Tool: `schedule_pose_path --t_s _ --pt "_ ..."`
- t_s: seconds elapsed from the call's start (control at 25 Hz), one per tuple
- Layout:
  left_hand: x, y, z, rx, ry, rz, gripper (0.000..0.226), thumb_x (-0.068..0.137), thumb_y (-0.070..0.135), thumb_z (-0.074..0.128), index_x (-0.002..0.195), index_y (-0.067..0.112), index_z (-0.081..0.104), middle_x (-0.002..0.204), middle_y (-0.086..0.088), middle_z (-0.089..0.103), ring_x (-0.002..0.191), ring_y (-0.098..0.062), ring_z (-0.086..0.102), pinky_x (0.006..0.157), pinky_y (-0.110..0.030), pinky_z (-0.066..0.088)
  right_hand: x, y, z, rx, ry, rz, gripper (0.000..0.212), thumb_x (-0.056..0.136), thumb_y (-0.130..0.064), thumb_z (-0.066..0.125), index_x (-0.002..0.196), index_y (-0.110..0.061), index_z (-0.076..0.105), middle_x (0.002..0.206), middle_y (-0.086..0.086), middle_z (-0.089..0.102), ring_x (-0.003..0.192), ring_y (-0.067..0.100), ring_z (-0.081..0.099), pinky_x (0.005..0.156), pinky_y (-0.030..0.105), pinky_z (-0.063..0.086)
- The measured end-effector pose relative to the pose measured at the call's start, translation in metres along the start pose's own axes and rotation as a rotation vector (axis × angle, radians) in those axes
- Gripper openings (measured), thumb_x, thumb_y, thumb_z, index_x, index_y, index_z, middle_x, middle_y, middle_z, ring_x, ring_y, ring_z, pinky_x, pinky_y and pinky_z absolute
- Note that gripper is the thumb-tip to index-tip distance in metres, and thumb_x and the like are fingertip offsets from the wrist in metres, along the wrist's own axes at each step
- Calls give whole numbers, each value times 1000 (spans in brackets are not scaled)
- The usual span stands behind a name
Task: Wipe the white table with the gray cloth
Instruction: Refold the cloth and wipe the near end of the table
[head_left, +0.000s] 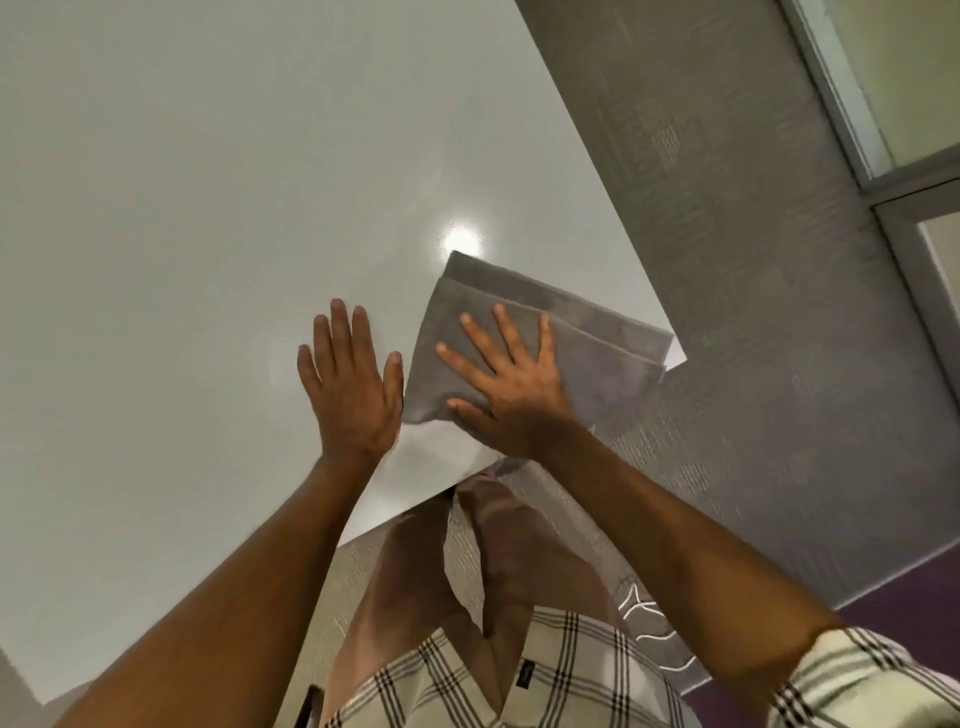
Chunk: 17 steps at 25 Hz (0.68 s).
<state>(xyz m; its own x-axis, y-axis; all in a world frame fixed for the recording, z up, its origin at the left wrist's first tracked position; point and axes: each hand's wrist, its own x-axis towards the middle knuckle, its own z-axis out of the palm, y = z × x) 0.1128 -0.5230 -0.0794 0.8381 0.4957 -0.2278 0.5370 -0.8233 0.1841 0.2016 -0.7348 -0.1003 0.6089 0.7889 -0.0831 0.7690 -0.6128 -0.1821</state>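
A folded gray cloth (582, 332) lies flat on the glossy white table (182, 234), close to the table's right-hand corner. My right hand (511, 384) presses on the cloth, palm down, fingers spread across its near half. My left hand (350, 387) rests flat on the bare table just left of the cloth, fingers together and straight, its edge almost touching the cloth's left side. It holds nothing.
The table's near edge (415, 506) runs diagonally just below my wrists, and its right edge (597, 166) drops to gray carpet (753, 312). A glass partition with a metal frame (883, 182) stands at the far right. My legs and plaid shirt (519, 675) fill the bottom.
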Motion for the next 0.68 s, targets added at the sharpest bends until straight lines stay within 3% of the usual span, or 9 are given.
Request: schedule_pose_path --t_s 0.12,0.24,0.32,0.4,0.48,0.68 --pt "0 0 8 11 59 -22 71 108 55 21 167 16 17 176 -9 11 163 -32 10 131 -55 12 26 37 -8 -87 20 216 66 107 -67 25 167 -40 17 178 2 11 164 34 8 122 75 11" --pt "-1 -4 16 21 98 -13 68 108 49 27 167 17 16 176 -9 12 163 -30 10 130 -56 14 48 94 -29 -78 19 408 62 111 -57 17 168 -33 15 177 7 14 163 33 14 128 63 16" --pt "-2 -6 20 54 141 4 67 110 47 28 167 14 19 176 -11 14 163 -30 13 130 -55 16 49 124 -38 81 62 570 59 113 -49 22 167 -25 23 175 10 22 159 34 27 124 53 29" --pt "-2 -7 23 104 193 20 66 111 46 30 167 12 22 175 -13 18 162 -31 17 129 -55 18 38 141 -41 315 138 825 57 112 -44 29 156 -12 44 156 16 50 139 36 53 102 42 47" --pt "-2 -9 26 123 226 34 66 110 46 32 166 12 23 174 -13 20 162 -32 19 128 -55 20 21 147 -42 397 176 1056 53 113 -40 32 135 1 58 129 21 65 116 38 64 86 35 44" --pt "0 -11 27 68 188 50 69 111 51 26 168 16 12 177 -10 11 164 -30 10 130 -55 14 -41 149 -59 466 167 1251 47 115 -31 34 131 6 59 132 27 64 121 38 62 99 37 46"
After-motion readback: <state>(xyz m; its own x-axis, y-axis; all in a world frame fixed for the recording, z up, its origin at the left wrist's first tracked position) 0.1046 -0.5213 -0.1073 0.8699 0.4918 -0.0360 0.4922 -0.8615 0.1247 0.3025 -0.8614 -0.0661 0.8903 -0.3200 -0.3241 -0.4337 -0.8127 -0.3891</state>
